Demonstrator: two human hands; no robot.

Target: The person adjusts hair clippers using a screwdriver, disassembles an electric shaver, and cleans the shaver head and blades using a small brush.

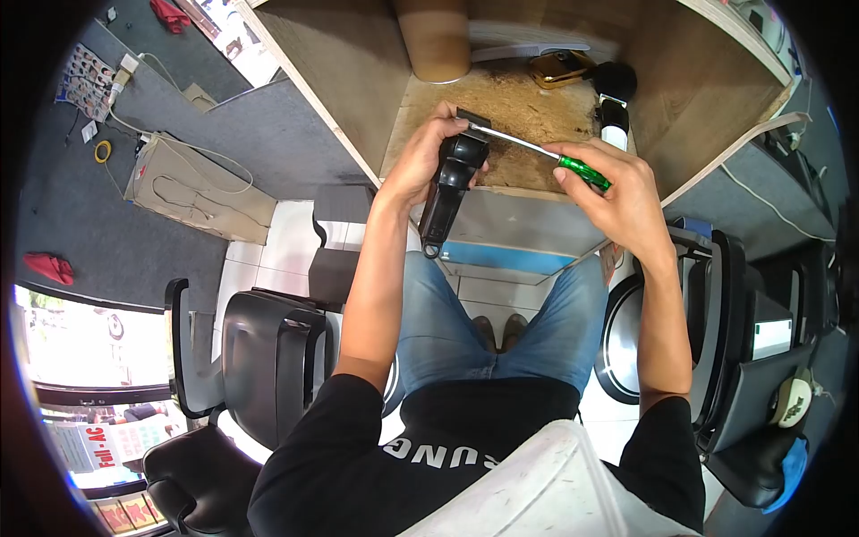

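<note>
My left hand is wrapped round a black hair clipper, its blade end up and its hanging loop toward me. In my right hand is a screwdriver with a green see-through handle and a long metal shaft. The shaft points left, and its tip reaches the blade end of the clipper, near my left thumb. Whether the tip sits in a screw is too small to tell. Both hands are over the front of a wooden shelf.
On the shelf stand a brown cylinder, a black brush, a black and white clipper and a gold-coloured object. A cardboard box is at left. Black chairs flank me.
</note>
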